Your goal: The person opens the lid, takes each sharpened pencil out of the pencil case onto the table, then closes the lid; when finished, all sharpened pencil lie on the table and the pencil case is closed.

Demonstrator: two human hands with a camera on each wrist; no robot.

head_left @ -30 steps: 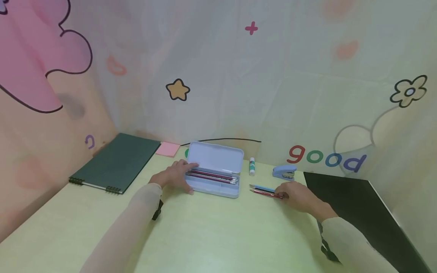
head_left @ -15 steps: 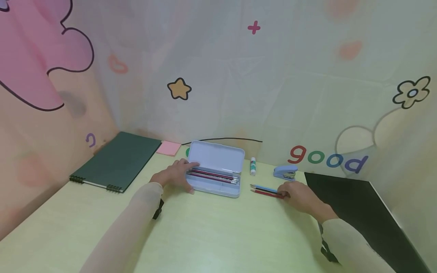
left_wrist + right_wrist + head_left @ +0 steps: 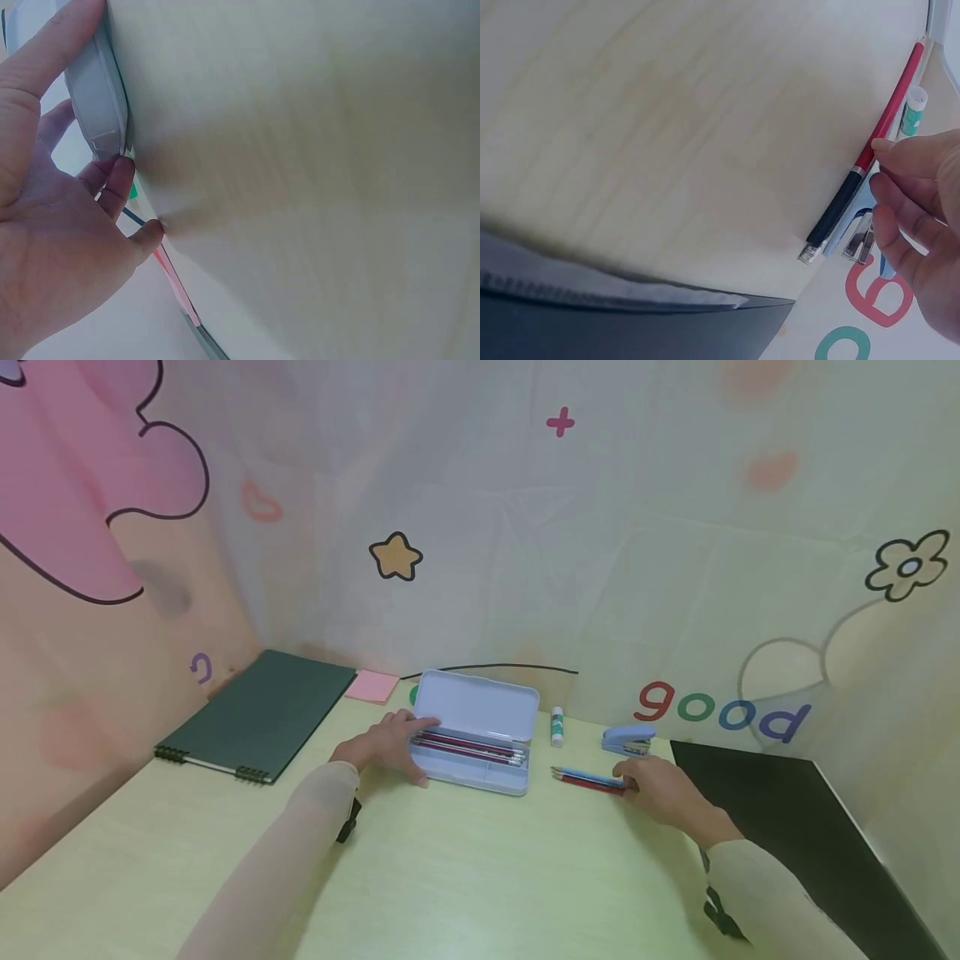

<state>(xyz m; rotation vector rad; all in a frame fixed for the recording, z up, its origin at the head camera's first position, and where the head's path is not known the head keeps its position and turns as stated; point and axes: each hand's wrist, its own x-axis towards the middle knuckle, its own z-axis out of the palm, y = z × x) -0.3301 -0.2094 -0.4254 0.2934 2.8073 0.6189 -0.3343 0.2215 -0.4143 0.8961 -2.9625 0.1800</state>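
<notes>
An open pale lilac pencil case [image 3: 476, 706] stands mid-table with its lid leaning back. Several dark red pencils [image 3: 468, 747] with silver ends lie in it. My left hand [image 3: 382, 747] grips the case's left end, thumb along the front and fingers behind, as the left wrist view shows. To the right of the case, my right hand [image 3: 660, 789] pinches a small bunch of pencils [image 3: 585, 780], red and blue among them, sharpened tips toward the case. In the right wrist view, thumb and fingertips meet at a red pencil [image 3: 892, 105] with a dark rear part; its neighbours are partly hidden.
A white-and-teal glue stick [image 3: 557, 727] stands behind the pencils, with a blue stapler [image 3: 627, 739] to its right. A black flat board [image 3: 787, 827] lies at the right edge. At left are a dark green spiral notebook [image 3: 258, 714] and pink sticky notes [image 3: 372, 687].
The loose pencils have drawn closer together in my right hand, whose fingertips have shifted slightly toward their rear ends. My left hand stays on the case. The head view has shifted slightly.
</notes>
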